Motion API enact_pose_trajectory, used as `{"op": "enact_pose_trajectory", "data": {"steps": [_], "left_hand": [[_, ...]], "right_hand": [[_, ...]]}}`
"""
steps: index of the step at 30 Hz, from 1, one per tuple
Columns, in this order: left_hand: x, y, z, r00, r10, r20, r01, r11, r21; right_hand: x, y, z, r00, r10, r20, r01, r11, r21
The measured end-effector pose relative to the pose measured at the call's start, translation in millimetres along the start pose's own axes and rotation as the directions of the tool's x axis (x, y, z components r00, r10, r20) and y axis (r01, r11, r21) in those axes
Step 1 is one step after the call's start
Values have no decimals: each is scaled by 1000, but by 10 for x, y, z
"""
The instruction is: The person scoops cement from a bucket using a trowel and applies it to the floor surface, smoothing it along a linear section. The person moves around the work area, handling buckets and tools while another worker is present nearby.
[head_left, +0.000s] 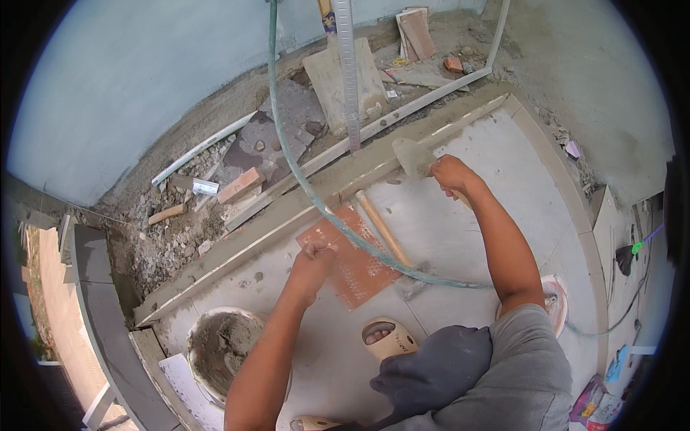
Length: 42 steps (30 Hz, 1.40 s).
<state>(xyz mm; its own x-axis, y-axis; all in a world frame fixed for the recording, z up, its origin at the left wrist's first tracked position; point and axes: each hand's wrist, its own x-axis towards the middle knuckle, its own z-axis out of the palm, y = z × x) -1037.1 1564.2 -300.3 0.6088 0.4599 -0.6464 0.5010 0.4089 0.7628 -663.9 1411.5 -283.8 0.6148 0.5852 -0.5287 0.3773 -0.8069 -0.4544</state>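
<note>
My right hand [454, 177] grips the handle of a trowel [414, 159], its mortar-smeared blade pointing left, close to the low ledge [280, 224] topped with wet grey mortar. My left hand [312, 269] is closed above the left edge of a reddish-brown tile [359, 276]; whether its fingers hold anything is hidden. A green hose [316, 195] crosses over the tile. Right of the tile lies a mallet [384, 230] with a wooden handle and a grey head. By my left forearm stands a bucket [198, 332] with grey mortar inside.
Beyond the ledge lie rubble [165, 251], a brick [240, 184], a white pipe [203, 148] and leaning tile pieces [345, 82]. A perforated metal strip [348, 65] stands upright there. Another bucket [559, 302] is partly hidden by my right arm. Pale tiles [460, 258] cover the floor.
</note>
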Motion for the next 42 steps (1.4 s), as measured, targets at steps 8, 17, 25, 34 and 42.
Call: {"op": "enact_pose_trajectory", "data": {"steps": [8,17,25,34,42], "left_hand": [[-1723,504,-792,978,158,-140,-149,986,71],[-2610,330,-1369,871,298,-391,-277,954,111],[-3329,-211,-1778,710,230,-665,-223,970,97],[-3630,-559,-2028,601,256,-757,-231,963,143],[-3359,-538,-1927,684,267,-679,-280,955,94]], "right_hand": [[-429,-335,135,998,63,-24,-43,869,493],[-14,-1213,810,885,-444,136,463,867,-182],[-397,-913,414,991,-99,-92,80,979,-188],[-527,-615,555,906,-306,-292,186,909,-373],[-700,-1517,1107,931,-362,54,356,862,-360]]}}
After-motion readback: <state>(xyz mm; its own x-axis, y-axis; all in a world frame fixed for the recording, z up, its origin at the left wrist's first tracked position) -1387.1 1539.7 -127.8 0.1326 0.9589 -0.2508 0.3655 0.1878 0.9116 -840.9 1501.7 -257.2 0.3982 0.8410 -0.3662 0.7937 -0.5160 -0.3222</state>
